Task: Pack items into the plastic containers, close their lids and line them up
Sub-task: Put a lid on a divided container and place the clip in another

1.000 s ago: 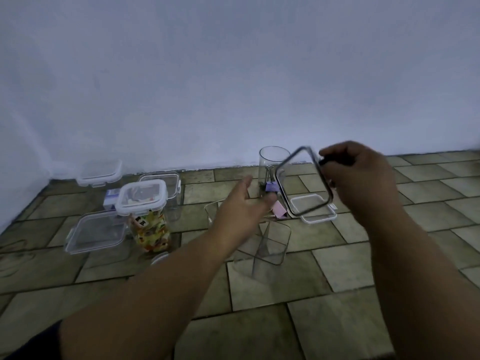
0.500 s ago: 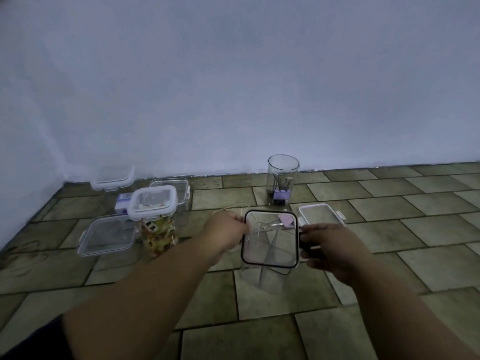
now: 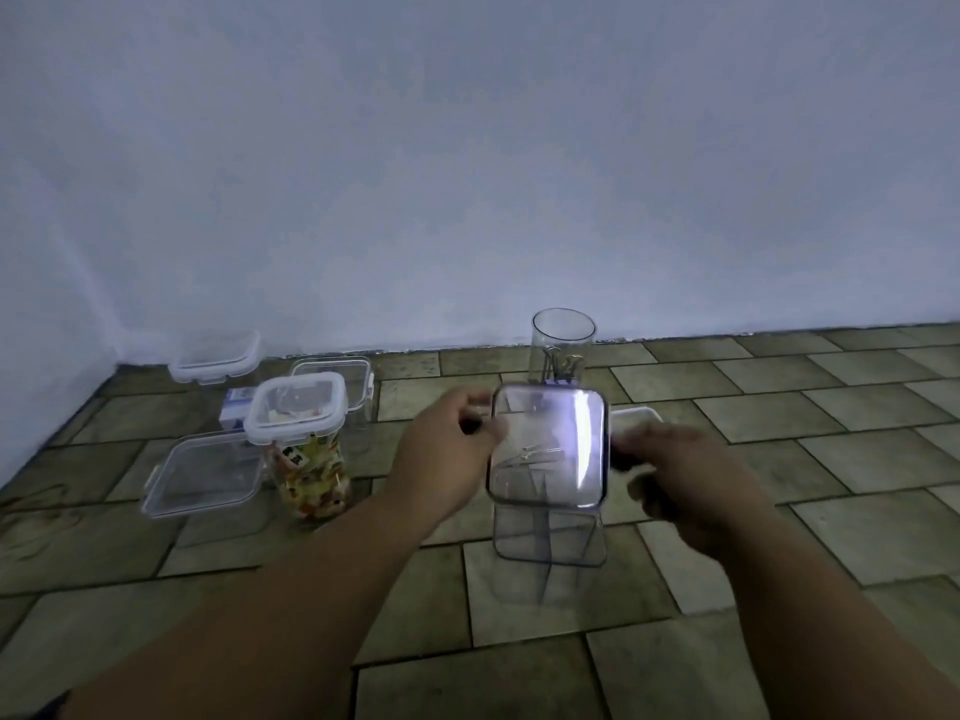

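At the far left a loose lid (image 3: 200,475) lies flat on the floor (image 3: 779,537), just beside a filled container (image 3: 306,459) that is already closed. Next, the left hand (image 3: 447,449) pinches the left edge of the dark-rimmed lid (image 3: 548,449), which sits on top of the tall clear container (image 3: 548,532) standing on the floor. The right hand (image 3: 680,480), blurred, curls round the lid's right edge. Uneven pressing could seat the lid crooked, or tip this tall, light container over.
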